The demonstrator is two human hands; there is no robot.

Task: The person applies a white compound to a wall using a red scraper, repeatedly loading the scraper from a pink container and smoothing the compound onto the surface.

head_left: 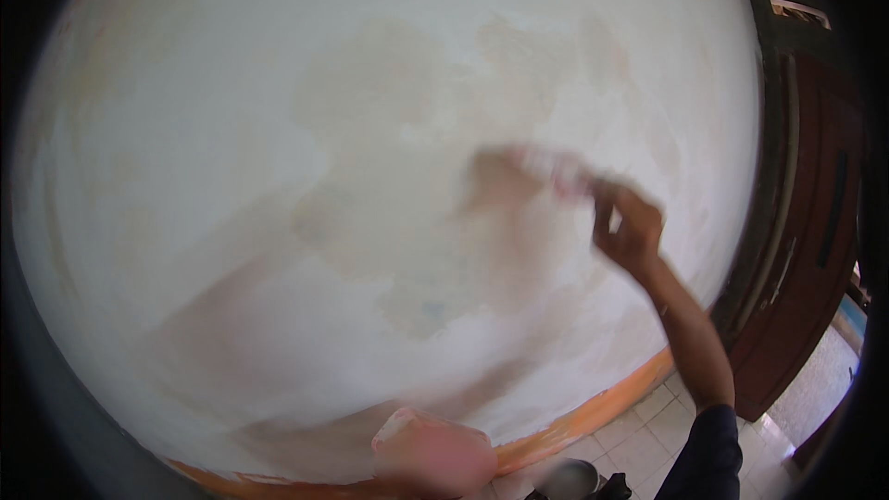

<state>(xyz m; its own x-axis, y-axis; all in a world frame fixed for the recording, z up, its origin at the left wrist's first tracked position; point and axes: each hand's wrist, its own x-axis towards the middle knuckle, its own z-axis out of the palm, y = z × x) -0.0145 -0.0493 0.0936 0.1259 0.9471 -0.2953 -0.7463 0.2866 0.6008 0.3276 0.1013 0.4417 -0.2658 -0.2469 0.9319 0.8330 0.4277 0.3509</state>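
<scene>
My right hand (630, 227) is raised against a white, patchy wall (278, 176), with the arm in a dark sleeve coming up from the lower right. It grips a flat, pale pinkish tool (532, 171) that is blurred and pressed flat on the wall to the left of the hand. A blurred pink shape with a white smear on its top edge (431, 454) rises from the lower edge at the centre. I cannot tell whether it is my left hand or something it holds.
An orange band (593, 412) runs along the foot of the wall. A dark brown wooden door (806, 250) stands at the right. White floor tiles (648, 435) lie below, with a round grey vessel (569, 480) on them.
</scene>
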